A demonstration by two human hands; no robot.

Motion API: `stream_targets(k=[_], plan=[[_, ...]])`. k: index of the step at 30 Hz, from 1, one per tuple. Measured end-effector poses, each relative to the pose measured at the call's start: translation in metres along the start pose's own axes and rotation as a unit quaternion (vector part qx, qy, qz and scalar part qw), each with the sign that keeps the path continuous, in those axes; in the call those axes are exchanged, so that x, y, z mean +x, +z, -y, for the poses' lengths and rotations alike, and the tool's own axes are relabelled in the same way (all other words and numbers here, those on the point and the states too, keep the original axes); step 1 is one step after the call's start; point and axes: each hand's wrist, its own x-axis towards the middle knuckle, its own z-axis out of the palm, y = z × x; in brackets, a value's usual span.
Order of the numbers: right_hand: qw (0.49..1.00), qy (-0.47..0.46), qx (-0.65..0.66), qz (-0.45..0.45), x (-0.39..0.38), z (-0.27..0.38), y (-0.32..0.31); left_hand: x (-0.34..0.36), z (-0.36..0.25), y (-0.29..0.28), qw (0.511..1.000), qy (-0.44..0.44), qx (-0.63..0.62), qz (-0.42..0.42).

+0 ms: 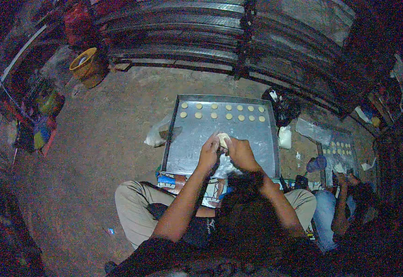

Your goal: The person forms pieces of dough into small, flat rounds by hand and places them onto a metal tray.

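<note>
- Left hand (209, 151) and right hand (242, 153) meet, their fingers pinching a pale dough piece (223, 139) between them.
- The dough piece is held above the middle of a metal tray (190, 143), which has whitish smears on its near part.
- On the tray's far part lie two rows of flat dough rounds (228, 107), seven in each.
- A white bag (155, 138) sits just left of the tray; a black bag (288, 110) stands near its far right corner.
- Farther right, a co-worker's hands (341, 178) are at a second tray (344, 159).
- Far left, a yellow bucket (90, 76) stands on the floor (81, 175).
</note>
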Motion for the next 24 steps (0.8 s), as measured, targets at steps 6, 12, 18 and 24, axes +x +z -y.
stream_targets(k=[6,12,18,24], plan=[[0.994,-0.068,-0.017,-0.086,-0.003,-0.014,0.049,-0.001,-0.003,-0.012,0.993,-0.056,0.068,-0.076],[0.989,0.035,0.087,0.115,-0.005,0.013,0.006,0.004,-0.008,-0.022,0.997,-0.054,0.048,-0.038],[0.985,0.038,0.165,0.024,-0.012,0.022,-0.023,0.007,-0.008,-0.022,0.99,-0.03,0.127,0.045],[0.98,0.084,0.178,-0.031,-0.013,0.024,-0.024,0.012,-0.005,-0.028,0.989,-0.053,0.023,0.136]])
